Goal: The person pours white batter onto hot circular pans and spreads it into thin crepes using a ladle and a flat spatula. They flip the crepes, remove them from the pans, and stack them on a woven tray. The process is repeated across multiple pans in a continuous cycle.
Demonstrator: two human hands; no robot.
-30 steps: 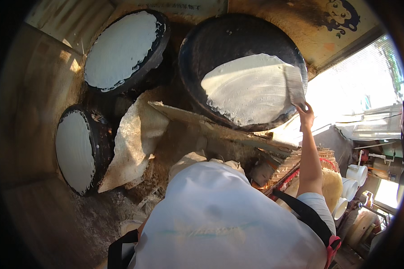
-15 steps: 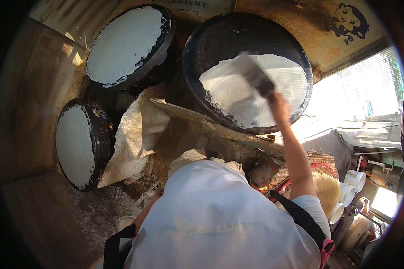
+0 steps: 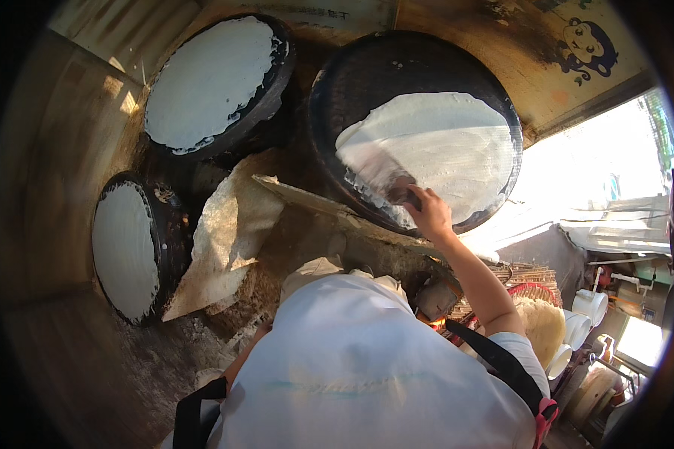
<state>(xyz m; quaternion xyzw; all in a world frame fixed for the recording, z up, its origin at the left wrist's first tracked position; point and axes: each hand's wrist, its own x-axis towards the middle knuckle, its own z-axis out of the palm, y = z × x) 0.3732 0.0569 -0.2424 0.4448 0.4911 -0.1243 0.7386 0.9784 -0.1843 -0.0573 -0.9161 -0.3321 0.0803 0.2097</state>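
My right hand [image 3: 430, 213] is closed round the grip of a flat, dark scraper [image 3: 401, 189], whose blade is smeared by motion. The blade is over the near left edge of a white batter layer [image 3: 445, 142]. This layer covers the nearer and right part of a large round black griddle [image 3: 367, 71]; dark metal shows at the far left. Beside my apron, at the lower left, only a bit of my left hand [image 3: 264, 328] shows; its fingers are hidden.
To the left stand two more round griddles, a far one [image 3: 210, 82] and a near one [image 3: 127, 247], both coated white. A crusted, ragged board [image 3: 228, 224] leans between them and me. At the right are a woven basket [image 3: 532, 292] and white buckets [image 3: 588, 307].
My right hand has swept the scraper toward me and left, from the middle of the batter to its near left edge. My left arm stays about where it was.
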